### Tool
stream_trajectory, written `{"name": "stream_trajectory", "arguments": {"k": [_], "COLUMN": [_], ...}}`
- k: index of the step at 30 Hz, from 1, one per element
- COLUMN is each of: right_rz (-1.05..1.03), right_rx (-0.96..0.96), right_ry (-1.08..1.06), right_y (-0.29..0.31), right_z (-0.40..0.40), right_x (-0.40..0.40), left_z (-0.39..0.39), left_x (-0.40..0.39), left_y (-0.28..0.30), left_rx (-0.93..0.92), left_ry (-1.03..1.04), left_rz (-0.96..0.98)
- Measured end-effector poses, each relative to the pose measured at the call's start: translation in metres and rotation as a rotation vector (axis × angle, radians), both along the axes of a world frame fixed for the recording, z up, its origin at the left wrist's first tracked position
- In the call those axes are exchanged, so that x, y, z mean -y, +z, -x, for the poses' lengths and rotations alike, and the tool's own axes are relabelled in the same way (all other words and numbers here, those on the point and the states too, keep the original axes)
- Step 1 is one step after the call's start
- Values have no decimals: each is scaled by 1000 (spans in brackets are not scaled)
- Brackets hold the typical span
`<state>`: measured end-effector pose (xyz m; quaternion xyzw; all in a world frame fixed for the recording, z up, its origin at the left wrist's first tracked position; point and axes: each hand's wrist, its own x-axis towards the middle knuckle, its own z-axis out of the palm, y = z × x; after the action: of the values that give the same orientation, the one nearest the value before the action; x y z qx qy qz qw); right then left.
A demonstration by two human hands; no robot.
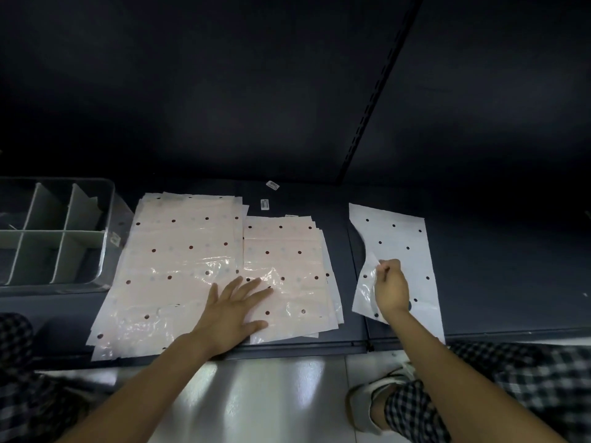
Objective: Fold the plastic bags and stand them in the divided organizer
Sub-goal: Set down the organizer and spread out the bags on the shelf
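The far part of the dark shelf (479, 282) fades into shadow, and I cannot make out what lies behind the back panel's slotted upright (377, 100). The divided organizer (105, 219), a clear bin with pale partitions, is cut off by the left edge of the view; its compartments look mostly bare, though something faint in the far-left one is too dim to tell. Two small labels (264, 204) lie near the shelf's back edge, their print unreadable.

My left hand (233, 314) lies flat with fingers spread on the stacks of dotted plastic bags (179, 260), pressing across the seam where the larger pile meets the smaller one just beside it; it grasps nothing. My right hand (391, 289) is curled, pinching the left edge of a single dotted bag (403, 238) that lies apart toward the right, lifting that edge so it curls up from the shelf. The bag's near corner hangs over the shelf's front edge, partly hidden by my forearm.

Below the front edge are a glossy floor (271, 394), checked trouser legs and a shoe (364, 407).
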<state>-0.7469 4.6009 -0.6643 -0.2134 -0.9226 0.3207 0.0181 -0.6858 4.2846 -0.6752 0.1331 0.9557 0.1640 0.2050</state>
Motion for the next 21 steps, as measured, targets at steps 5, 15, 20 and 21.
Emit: {"name": "stream_trajectory", "arguments": {"k": [5,15,20,21], "right_rz": [277,285,300,307], "right_rx": [-136,-151,-8,16], "right_ry": [-44,550,702,701], "right_y": [28,68,47,42], "right_z": [17,0,-19,-22], "right_x": [33,201,263,272], "left_z": [15,9,-13,-19], "left_x": [-4,16,54,63], "left_y": [18,67,59,56], "left_rx": [-209,178,141,144], "left_ry": [256,705,981,1025], "left_rz": [-411,-1043,-1041,-1030]}}
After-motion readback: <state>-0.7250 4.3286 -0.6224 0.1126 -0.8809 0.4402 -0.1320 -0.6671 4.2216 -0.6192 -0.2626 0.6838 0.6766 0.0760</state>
